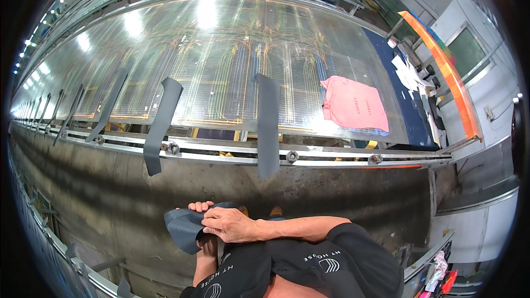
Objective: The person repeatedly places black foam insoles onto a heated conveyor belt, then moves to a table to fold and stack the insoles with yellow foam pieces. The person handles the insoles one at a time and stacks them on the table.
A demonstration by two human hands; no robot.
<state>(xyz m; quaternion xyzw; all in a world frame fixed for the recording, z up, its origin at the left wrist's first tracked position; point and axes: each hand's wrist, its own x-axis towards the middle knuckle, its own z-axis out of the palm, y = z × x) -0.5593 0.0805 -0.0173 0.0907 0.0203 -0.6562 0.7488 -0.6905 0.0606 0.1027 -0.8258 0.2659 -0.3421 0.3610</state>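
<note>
Close in front of my body, both hands are together on a dark grey piece of flexible sheet point(184, 226). The sheet bends over and droops to the left, and it resembles the strips on the table in colour. My left hand point(200, 206) is mostly hidden behind the sheet; only its curled fingers show at the top edge. Across the sheet's right side lies my right hand point(229, 224), with fingers bent and pressed onto it. Beyond them, grey strips point(268, 121) hang over the near edge of a long shiny table point(221, 49).
A pink cloth piece point(356, 105) with dark lettering lies on the table's right part. Metal rails with bolts point(292, 156) run along its near edge. An orange-covered bar point(441, 72) rises at the right, near white scraps point(407, 74). Behind me stands another metal rail point(102, 284).
</note>
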